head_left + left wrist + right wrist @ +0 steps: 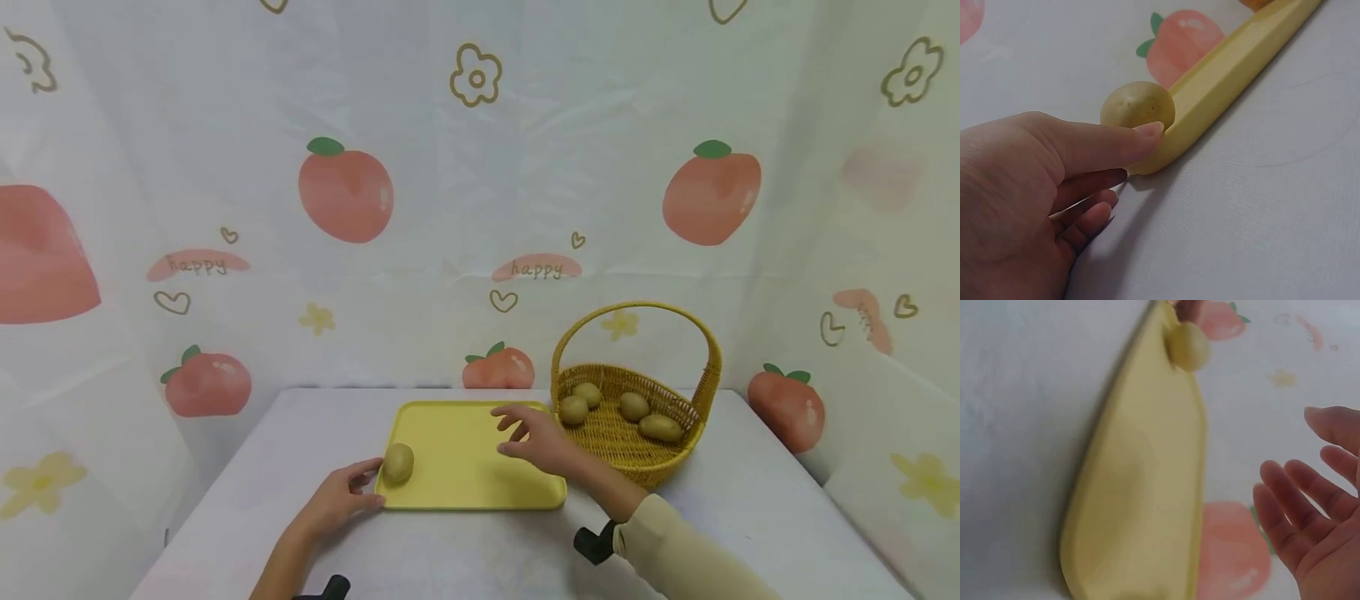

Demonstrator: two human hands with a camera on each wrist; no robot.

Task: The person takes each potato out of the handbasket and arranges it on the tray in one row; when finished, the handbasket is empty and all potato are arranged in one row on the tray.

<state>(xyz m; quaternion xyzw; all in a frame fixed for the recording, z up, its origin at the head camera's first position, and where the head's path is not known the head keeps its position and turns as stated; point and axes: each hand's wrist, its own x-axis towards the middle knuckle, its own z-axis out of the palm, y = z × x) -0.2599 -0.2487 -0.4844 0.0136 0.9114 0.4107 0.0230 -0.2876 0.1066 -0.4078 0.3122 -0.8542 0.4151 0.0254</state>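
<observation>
1. L hand (337, 500) was at tray's (465, 458) 8-9 o'clock, thumb nr the near corner, fingers by the L rim. Thumb & fingers stood apart; couldn't tell if they pinched the rim or just rested on it.
2. Potato (398, 462) lay on tray at approx 9 o'clock, just inside the rim, next to L hand. In L wrist view the thumb overlapped its lower part; couldn't tell if they touched.
3. R hand (542, 443) hung above tray's 3 o'clock side, well apart from potato. Fingers were spread & loosely bent, tips twd 9 o'clock; its shadow fell on tray below.
4. Basket (606, 437) stood at tray's 2-3 o'clock, w/ arched handle (637, 304) up. 4 potatoes (661, 428) inside: 2 side by side at approx 10, 1 nr 12, 1 at approx 3.
5. Both stood on white table (337, 425); fruit-print cloth (450, 167) hung at 12 o'clock & both sides.
6. R forearm had a pale sleeve (682, 542) & black strap (595, 543) at the wrist.
</observation>
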